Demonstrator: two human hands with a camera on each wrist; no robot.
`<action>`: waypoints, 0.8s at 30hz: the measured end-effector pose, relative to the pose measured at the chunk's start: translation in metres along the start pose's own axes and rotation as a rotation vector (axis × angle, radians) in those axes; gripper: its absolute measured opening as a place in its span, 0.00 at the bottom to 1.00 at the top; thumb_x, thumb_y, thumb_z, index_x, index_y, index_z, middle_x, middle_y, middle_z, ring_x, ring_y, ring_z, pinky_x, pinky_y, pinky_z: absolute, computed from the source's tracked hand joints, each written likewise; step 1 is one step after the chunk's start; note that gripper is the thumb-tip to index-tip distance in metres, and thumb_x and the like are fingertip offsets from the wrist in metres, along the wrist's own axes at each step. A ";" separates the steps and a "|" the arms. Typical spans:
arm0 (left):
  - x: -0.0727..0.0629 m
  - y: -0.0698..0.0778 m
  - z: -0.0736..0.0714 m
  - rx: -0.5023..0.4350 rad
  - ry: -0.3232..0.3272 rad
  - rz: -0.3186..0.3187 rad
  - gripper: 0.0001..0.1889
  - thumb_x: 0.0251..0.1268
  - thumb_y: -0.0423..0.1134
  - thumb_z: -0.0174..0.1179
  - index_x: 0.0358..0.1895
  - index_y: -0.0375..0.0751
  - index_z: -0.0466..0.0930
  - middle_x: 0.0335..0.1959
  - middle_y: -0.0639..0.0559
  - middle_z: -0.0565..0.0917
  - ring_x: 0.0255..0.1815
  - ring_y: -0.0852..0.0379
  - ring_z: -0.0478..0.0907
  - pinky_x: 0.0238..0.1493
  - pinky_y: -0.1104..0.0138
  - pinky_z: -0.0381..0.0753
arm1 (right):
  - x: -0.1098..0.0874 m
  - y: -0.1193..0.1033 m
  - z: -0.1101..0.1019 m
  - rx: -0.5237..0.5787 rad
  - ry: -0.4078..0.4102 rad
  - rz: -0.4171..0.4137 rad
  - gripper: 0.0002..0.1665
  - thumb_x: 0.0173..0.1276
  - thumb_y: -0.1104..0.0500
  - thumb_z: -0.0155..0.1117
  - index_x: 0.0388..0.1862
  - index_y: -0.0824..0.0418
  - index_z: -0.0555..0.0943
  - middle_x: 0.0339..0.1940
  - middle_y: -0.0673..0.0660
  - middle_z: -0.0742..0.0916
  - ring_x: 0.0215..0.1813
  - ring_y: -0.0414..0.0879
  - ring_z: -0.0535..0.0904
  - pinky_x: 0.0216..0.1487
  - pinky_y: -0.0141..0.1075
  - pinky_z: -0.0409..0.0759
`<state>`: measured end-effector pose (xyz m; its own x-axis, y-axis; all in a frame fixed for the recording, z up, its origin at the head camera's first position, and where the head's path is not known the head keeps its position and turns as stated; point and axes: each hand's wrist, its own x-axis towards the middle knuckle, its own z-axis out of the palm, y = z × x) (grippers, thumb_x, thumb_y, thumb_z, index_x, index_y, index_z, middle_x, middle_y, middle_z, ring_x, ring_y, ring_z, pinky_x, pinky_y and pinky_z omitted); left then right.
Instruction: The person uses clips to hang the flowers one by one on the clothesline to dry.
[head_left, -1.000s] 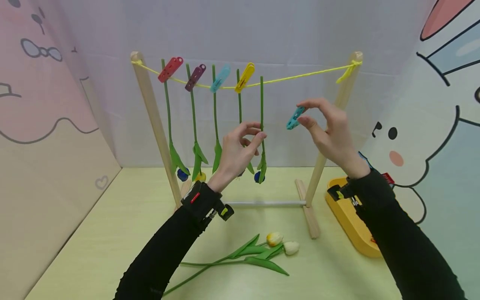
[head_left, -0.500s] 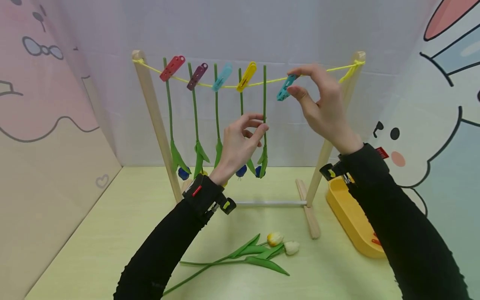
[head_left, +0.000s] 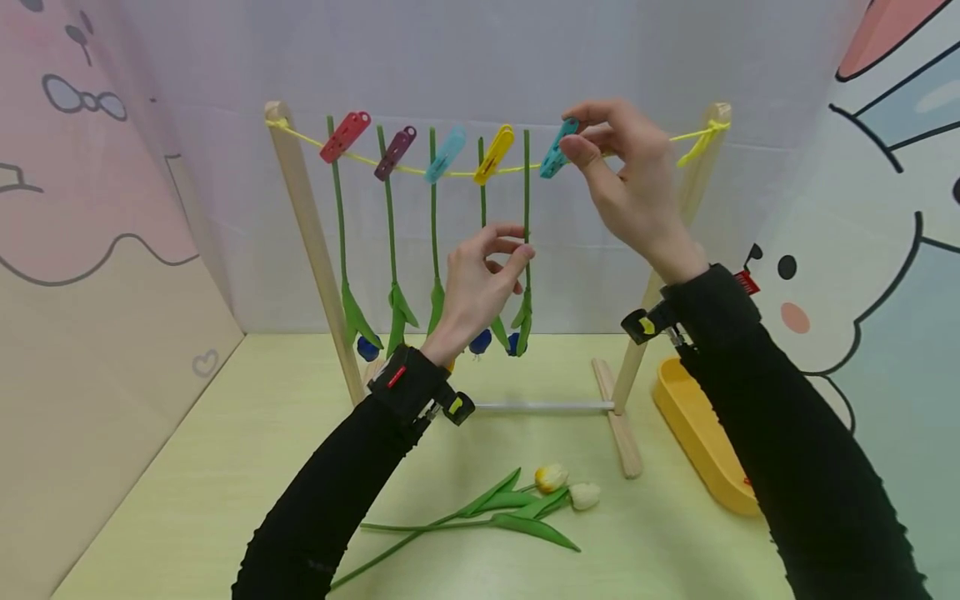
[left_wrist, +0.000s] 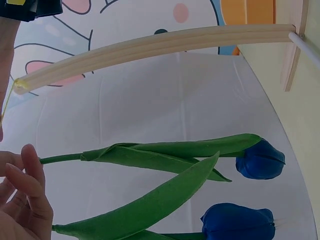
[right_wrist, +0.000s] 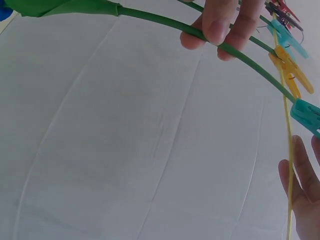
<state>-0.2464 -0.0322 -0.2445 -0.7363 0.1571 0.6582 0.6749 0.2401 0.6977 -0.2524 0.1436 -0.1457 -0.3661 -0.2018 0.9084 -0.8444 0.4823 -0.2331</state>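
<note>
My left hand (head_left: 483,279) pinches the green stem of an upside-down blue tulip (left_wrist: 260,160) between thumb and fingers. The stem's top end rises past the yellow string (head_left: 603,157). In my right hand (head_left: 626,179), a teal clothespin (head_left: 558,150) is held between thumb and index finger, at the string just right of that stem. The right wrist view has the teal clothespin (right_wrist: 306,117) overlapping the stem where it meets the string. Further left, red (head_left: 345,137), purple (head_left: 395,153), light blue (head_left: 446,155) and yellow (head_left: 493,155) clothespins clip other hanging tulips to the string.
The string runs between two wooden posts (head_left: 307,242), joined low by a pale rod (head_left: 543,407). Two tulips, one yellow-white (head_left: 551,477) and one white (head_left: 584,497), lie crossed on the table in front. A yellow tray (head_left: 701,442) stands at the right.
My right hand has moved up and left, bringing the teal clothespin from open air to the string beside the stem. My left hand has risen slightly with the blue tulip.
</note>
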 end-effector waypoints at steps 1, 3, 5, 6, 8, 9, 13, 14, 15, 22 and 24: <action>0.000 0.000 0.000 0.001 0.000 -0.003 0.15 0.72 0.35 0.61 0.58 0.34 0.80 0.46 0.37 0.89 0.20 0.48 0.81 0.26 0.72 0.80 | 0.001 0.000 0.001 0.005 0.001 0.008 0.15 0.72 0.65 0.63 0.52 0.75 0.79 0.42 0.68 0.85 0.40 0.14 0.77 0.48 0.21 0.79; 0.000 0.000 0.000 0.004 0.003 -0.005 0.15 0.72 0.36 0.61 0.58 0.34 0.80 0.46 0.38 0.89 0.19 0.49 0.81 0.27 0.71 0.80 | 0.002 -0.001 0.003 0.016 0.005 0.033 0.15 0.72 0.65 0.63 0.52 0.75 0.79 0.41 0.66 0.85 0.39 0.15 0.77 0.47 0.21 0.79; 0.000 0.000 0.000 0.008 0.006 -0.006 0.15 0.72 0.36 0.61 0.58 0.35 0.80 0.46 0.38 0.89 0.19 0.50 0.81 0.27 0.71 0.80 | 0.003 -0.002 0.004 0.023 0.013 0.068 0.15 0.72 0.65 0.63 0.52 0.74 0.80 0.41 0.63 0.85 0.38 0.16 0.77 0.45 0.21 0.79; 0.000 0.000 0.001 0.010 0.009 -0.003 0.15 0.72 0.36 0.61 0.58 0.35 0.80 0.45 0.38 0.89 0.19 0.50 0.81 0.27 0.70 0.81 | 0.003 -0.003 0.005 0.022 0.019 0.088 0.15 0.73 0.64 0.63 0.52 0.74 0.80 0.41 0.61 0.85 0.38 0.16 0.77 0.45 0.22 0.79; 0.000 -0.001 0.001 0.015 0.012 0.001 0.16 0.72 0.37 0.62 0.58 0.36 0.80 0.45 0.38 0.89 0.19 0.50 0.81 0.28 0.70 0.81 | 0.004 -0.004 0.006 0.023 0.029 0.125 0.16 0.73 0.63 0.63 0.52 0.74 0.80 0.41 0.58 0.85 0.37 0.18 0.77 0.43 0.22 0.78; 0.000 -0.001 0.001 0.018 0.014 0.002 0.15 0.72 0.37 0.61 0.58 0.36 0.80 0.45 0.38 0.89 0.19 0.50 0.81 0.28 0.70 0.81 | 0.005 -0.004 0.006 0.026 0.033 0.141 0.16 0.73 0.62 0.62 0.53 0.74 0.80 0.41 0.57 0.85 0.37 0.19 0.77 0.42 0.22 0.78; 0.001 -0.002 0.001 0.028 0.017 0.002 0.15 0.73 0.37 0.61 0.58 0.36 0.80 0.45 0.38 0.89 0.20 0.49 0.81 0.29 0.69 0.82 | 0.006 -0.005 0.008 0.047 0.045 0.177 0.17 0.73 0.62 0.63 0.52 0.74 0.80 0.39 0.50 0.85 0.36 0.23 0.78 0.39 0.22 0.77; 0.001 -0.002 0.001 0.031 0.018 0.001 0.15 0.73 0.37 0.61 0.58 0.36 0.81 0.45 0.38 0.89 0.20 0.49 0.81 0.29 0.69 0.82 | 0.007 -0.005 0.008 0.056 0.047 0.181 0.16 0.72 0.62 0.64 0.52 0.74 0.80 0.38 0.46 0.84 0.35 0.24 0.78 0.39 0.22 0.77; 0.001 -0.003 0.001 0.032 0.018 0.001 0.15 0.73 0.36 0.61 0.58 0.35 0.81 0.44 0.38 0.89 0.19 0.49 0.81 0.28 0.69 0.82 | 0.007 -0.005 0.008 0.062 0.048 0.186 0.16 0.72 0.62 0.64 0.51 0.74 0.81 0.36 0.42 0.83 0.35 0.24 0.78 0.38 0.22 0.77; 0.003 -0.004 0.001 0.026 0.020 0.008 0.14 0.71 0.35 0.62 0.57 0.34 0.81 0.42 0.37 0.89 0.18 0.48 0.80 0.26 0.69 0.81 | 0.009 -0.005 0.009 0.102 0.059 0.201 0.14 0.71 0.63 0.65 0.48 0.75 0.81 0.30 0.29 0.79 0.32 0.27 0.80 0.34 0.22 0.77; 0.003 -0.004 0.001 0.028 0.019 0.010 0.15 0.71 0.35 0.62 0.57 0.33 0.81 0.42 0.37 0.89 0.18 0.48 0.80 0.26 0.70 0.81 | 0.010 -0.005 0.010 0.104 0.060 0.203 0.14 0.71 0.63 0.65 0.48 0.75 0.80 0.30 0.29 0.79 0.31 0.25 0.80 0.35 0.22 0.78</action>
<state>-0.2517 -0.0315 -0.2459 -0.7280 0.1412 0.6708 0.6807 0.2652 0.6829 -0.2558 0.1305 -0.1393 -0.5111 -0.0576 0.8576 -0.7930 0.4164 -0.4447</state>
